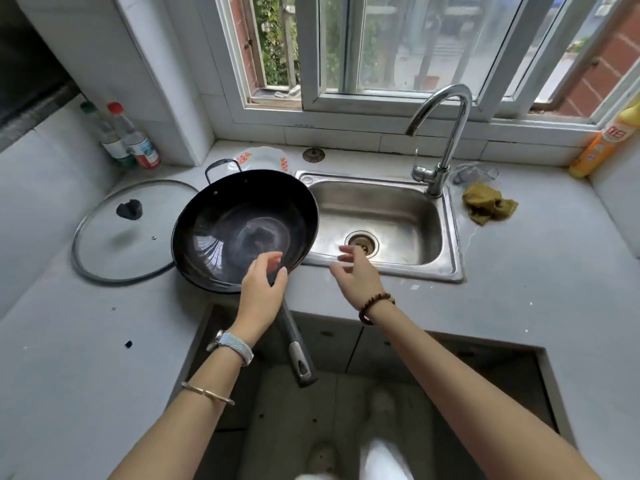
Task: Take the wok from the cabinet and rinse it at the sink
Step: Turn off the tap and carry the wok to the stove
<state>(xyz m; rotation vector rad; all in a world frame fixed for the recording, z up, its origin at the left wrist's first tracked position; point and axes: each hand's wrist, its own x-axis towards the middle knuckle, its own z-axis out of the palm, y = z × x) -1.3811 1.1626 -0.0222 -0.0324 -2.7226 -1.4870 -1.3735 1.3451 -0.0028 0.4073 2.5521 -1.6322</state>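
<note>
The wok [244, 229] rests on the tabletop [519, 271] just left of the sink [381, 199], its long handle pointing back toward the person, the open, empty left hand [263, 289] hovering over its near rim, nearer than the open right hand [356, 275].
</note>
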